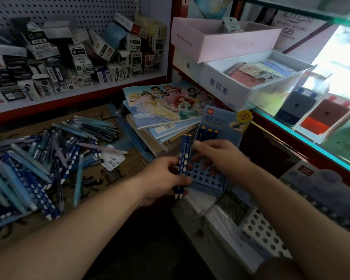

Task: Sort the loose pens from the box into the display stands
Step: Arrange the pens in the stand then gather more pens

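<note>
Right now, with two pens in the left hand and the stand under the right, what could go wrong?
1. The left hand holds two pens together, tips down; sliding one out may let the other slip from the grip.
2. The right hand covers part of the stand, so a pen could miss its hole.
3. The stand looks perched on uneven packs; pushing down may tip it and the three pens standing in it.

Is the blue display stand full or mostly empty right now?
Mostly empty: the blue display stand shows many open holes; only a few orange-tipped pens stand in its back row.
</note>
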`<state>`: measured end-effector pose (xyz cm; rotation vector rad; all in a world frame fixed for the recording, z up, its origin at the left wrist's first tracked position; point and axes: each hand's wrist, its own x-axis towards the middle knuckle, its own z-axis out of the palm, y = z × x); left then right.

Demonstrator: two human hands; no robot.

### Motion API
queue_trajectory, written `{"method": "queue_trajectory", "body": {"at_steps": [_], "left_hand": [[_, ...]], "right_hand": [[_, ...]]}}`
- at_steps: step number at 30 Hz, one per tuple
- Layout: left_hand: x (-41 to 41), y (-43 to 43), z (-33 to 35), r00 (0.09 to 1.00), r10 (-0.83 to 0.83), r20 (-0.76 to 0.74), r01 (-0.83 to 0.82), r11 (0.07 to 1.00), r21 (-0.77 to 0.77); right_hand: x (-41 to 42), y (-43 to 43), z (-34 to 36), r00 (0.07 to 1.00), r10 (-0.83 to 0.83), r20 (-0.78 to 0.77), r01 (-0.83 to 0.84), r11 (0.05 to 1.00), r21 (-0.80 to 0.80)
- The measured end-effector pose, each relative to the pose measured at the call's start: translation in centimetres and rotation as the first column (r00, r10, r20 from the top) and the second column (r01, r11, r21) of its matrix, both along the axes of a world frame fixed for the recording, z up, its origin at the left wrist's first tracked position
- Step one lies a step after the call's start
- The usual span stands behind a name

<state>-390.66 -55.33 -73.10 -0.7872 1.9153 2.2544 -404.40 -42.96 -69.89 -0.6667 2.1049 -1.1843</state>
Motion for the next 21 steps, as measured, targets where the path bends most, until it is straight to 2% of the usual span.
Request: {"method": "queue_trajectory", "body": {"at_steps": [2,5,7,9,12,15,21], "left_hand": [[-0.1,0.1,-0.1,0.999,-0.040,-0.011,0.040,0.999,0.023],[-0.2,0.3,0.1,0.998,-0.056,-0.018,0.056,0.998,0.024],[-0.4,0.4,0.2,0.999,-0.028,-0.021,0.029,0.999,0.017],[-0.5,0.2,0.3,1.000,0.017,-0.007,-0.017,1.000,-0.004],[-0.6,-0.2,0.1,0.998,0.064,0.019,-0.063,0.997,-0.050],[-0.6,-0.3,-0.1,0.995,0.102,0.014,-0.102,0.994,-0.037],[-0.7,-0.7,-0.8,0.981,0.195,-0.006,-0.195,0.981,-0.011]], "right_hand": [[0.6,0.1,-0.1,0.993,0.120,-0.011,-0.120,0.993,-0.020],[0.5,0.2,-0.1,0.990,0.133,-0.051,-0.135,0.990,-0.043],[0.4,0.2,0.1,0.997,0.068,-0.034,-0.071,0.992,-0.102],[-0.3,0.3,0.3,0.991,-0.104,-0.086,0.087,0.979,-0.186],[-2.4,1.0,0.4,0.871,-0.334,-0.360,0.263,0.937,-0.232],[-3.7,1.7,-0.3,0.772,-0.316,-0.551,0.281,0.948,-0.150],[-4.5,1.8,-1.6,0.761,-0.270,-0.590,0.285,0.956,-0.070]]}}
